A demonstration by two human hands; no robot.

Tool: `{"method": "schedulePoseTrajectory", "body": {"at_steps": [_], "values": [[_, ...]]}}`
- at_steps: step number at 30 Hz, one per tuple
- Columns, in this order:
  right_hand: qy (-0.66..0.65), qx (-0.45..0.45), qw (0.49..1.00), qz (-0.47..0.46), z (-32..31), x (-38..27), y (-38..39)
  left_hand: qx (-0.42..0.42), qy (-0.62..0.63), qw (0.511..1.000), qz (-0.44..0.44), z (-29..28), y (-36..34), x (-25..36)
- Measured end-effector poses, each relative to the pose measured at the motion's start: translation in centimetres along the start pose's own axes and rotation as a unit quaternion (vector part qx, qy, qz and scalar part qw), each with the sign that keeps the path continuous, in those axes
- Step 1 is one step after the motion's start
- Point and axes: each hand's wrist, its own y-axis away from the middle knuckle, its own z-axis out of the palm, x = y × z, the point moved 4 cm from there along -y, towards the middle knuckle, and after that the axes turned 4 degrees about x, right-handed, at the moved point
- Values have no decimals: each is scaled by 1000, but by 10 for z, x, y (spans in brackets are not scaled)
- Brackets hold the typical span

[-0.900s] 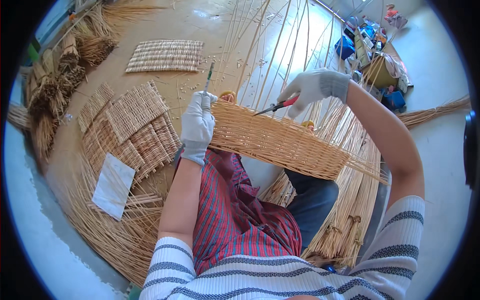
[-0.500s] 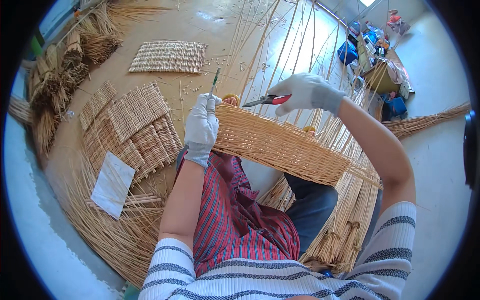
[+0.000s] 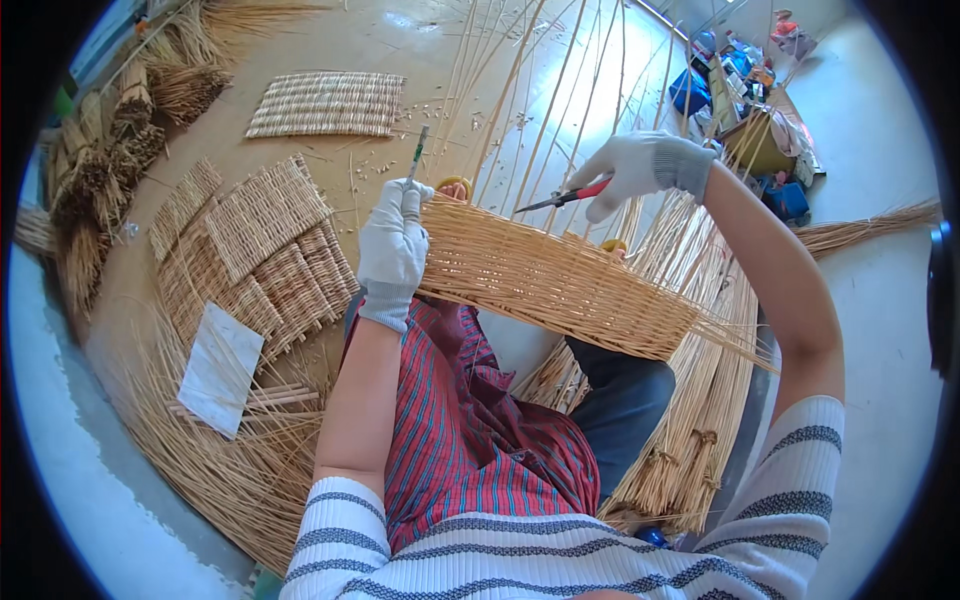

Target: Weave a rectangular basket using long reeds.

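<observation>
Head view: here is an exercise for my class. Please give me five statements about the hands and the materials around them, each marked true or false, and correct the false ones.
1. The left hand holds a slim tool. True.
2. The red-handled cutters are in the left hand too. False: the right hand holds the red-handled cutters.
3. Both hands wear white gloves. True.
4. The pale rectangular sheet lies to the right of the wicker piece. False: the pale rectangular sheet lies to its left.
5. Red striped cloth covers part of the lap. True.
</observation>
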Motion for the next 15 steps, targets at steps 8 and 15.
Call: {"method": "schedulePoseTrajectory", "body": {"at_steps": [8, 15], "values": [[27, -63, 998, 14, 25, 15, -20, 1, 29, 999, -36, 0, 3, 4], [-88, -102, 990, 35, 30, 25, 2, 12, 48, 996, -69, 4, 2, 3]]}}
